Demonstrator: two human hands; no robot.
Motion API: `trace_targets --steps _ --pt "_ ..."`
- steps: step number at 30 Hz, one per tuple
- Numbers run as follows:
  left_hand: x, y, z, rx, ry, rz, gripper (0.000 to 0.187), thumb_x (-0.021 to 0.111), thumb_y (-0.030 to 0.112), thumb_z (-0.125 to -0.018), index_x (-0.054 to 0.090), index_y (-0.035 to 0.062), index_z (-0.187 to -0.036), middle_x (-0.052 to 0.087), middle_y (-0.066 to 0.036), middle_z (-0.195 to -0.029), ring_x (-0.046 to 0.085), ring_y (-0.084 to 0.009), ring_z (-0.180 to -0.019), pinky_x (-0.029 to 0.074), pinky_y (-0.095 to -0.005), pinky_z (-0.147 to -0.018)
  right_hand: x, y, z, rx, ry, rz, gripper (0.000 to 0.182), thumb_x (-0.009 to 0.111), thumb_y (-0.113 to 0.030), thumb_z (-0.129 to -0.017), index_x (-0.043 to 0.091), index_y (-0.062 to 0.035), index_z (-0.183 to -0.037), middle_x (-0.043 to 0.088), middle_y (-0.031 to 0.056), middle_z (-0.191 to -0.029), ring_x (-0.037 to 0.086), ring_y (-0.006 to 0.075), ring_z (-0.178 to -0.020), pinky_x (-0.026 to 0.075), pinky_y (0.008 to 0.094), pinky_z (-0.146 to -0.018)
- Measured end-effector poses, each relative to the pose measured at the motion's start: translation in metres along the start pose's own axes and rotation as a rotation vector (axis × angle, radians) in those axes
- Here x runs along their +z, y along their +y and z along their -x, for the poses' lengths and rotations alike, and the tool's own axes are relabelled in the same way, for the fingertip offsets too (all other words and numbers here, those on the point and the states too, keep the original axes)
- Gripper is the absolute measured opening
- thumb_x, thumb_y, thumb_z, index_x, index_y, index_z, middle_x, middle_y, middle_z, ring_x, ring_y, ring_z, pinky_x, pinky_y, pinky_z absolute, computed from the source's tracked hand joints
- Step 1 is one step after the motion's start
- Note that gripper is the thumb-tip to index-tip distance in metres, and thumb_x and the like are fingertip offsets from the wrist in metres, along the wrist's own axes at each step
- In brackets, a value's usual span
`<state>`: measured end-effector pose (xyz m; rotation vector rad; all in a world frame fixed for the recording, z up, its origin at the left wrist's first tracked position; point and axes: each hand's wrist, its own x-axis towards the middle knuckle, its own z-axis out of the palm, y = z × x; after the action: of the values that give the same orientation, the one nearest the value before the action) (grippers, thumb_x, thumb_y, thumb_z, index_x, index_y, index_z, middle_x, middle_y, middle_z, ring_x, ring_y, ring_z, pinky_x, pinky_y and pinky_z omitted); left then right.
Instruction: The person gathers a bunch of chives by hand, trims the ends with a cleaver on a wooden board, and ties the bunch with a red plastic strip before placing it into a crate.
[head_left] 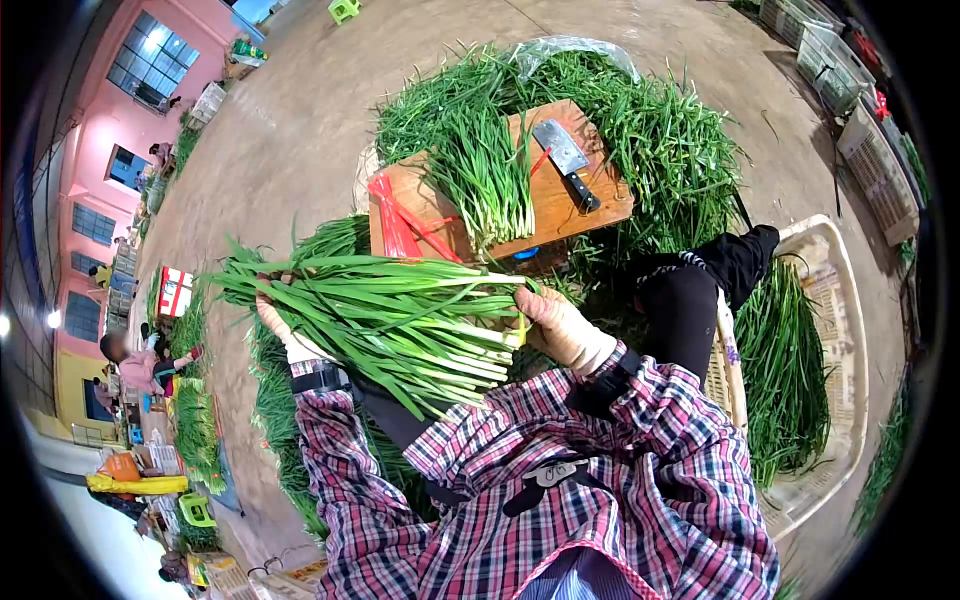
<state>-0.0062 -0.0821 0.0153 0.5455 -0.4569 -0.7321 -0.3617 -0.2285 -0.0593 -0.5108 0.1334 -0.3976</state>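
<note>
A loose bunch of garlic chives (pixel 400 305) lies across in front of my body, leaf tips to the left, pale stem ends to the right. My left hand (pixel 275 315) holds the leafy end from below, its fingers partly hidden by leaves. At the stem end, my right hand (pixel 565 325) pinches some stems, with a yellowish leaf at its fingers. Both hands have beige coverings. Beyond them, a wooden board (pixel 605 200) carries another bunch of chives (pixel 490 185), a cleaver (pixel 565 155) with a black handle, and red plastic strips (pixel 398 225).
Chives are heaped around the board (pixel 670 150), with a clear plastic sheet (pixel 575 48) at the back. To my right stands a cream plastic crate (pixel 845 340) holding more chives. Crates (pixel 875 165) line the far right. Another person (pixel 140 370) sits at the left.
</note>
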Motion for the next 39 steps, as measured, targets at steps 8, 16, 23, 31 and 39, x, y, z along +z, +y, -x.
trace_targets --steps 8,16,23,31,39 --pt "-0.049 0.014 -0.008 -0.004 0.139 0.060 0.023 0.061 0.032 -0.092 0.066 0.0088 -0.093 0.069 -0.005 -0.088 0.064 -0.0225 -0.089 0.053 -0.0409 -0.083 0.011 -0.037 0.069 0.035 0.033 0.083 0.053 0.061 -0.041 -0.094 0.048 -0.0004 -0.125 0.061 0.0115 -0.107 0.056 0.0182 -0.084 0.047 0.0318 -0.077" --pt "-0.055 0.051 -0.006 0.064 0.136 0.031 0.027 0.058 0.042 -0.091 0.067 0.0156 -0.090 0.069 0.000 -0.088 0.065 -0.0222 -0.084 0.054 -0.0460 -0.080 -0.015 -0.071 0.099 0.179 0.183 1.011 0.040 0.070 -0.042 -0.087 0.064 -0.0047 -0.101 0.065 0.0015 -0.080 0.063 0.0184 -0.071 0.049 0.0342 -0.063" --pt "-0.008 0.053 0.015 0.102 0.151 -0.092 0.024 0.064 0.036 -0.090 0.069 0.0127 -0.095 0.070 -0.004 -0.089 0.065 -0.0203 -0.084 0.055 -0.0416 -0.079 0.005 -0.073 0.070 -0.110 0.024 2.167 0.092 0.082 -0.034 -0.068 0.036 -0.0093 -0.144 0.047 0.0186 -0.138 0.044 0.0370 -0.129 0.034 0.0505 -0.108" --pt "0.007 0.051 -0.006 0.459 -0.544 -0.418 0.049 0.061 0.029 -0.092 0.054 -0.0108 -0.118 0.065 -0.022 -0.093 0.067 -0.0261 -0.081 0.060 -0.0412 -0.071 0.024 -0.092 0.004 -0.605 -0.088 1.953 0.085 0.077 -0.014 -0.068 0.039 -0.0118 -0.143 0.043 0.0163 -0.142 0.040 0.0378 -0.132 0.031 0.0514 -0.110" --pt "0.084 0.051 0.014 -0.194 -0.451 0.283 0.022 0.056 0.024 -0.095 0.044 0.0100 -0.083 0.040 0.003 -0.067 0.044 -0.0099 -0.060 0.043 -0.0273 -0.057 0.017 -0.057 -0.032 -0.525 -0.530 2.007 0.056 0.077 -0.027 -0.071 0.059 -0.0190 -0.124 0.063 0.0094 -0.118 0.053 0.0301 -0.122 0.026 0.0580 -0.112"
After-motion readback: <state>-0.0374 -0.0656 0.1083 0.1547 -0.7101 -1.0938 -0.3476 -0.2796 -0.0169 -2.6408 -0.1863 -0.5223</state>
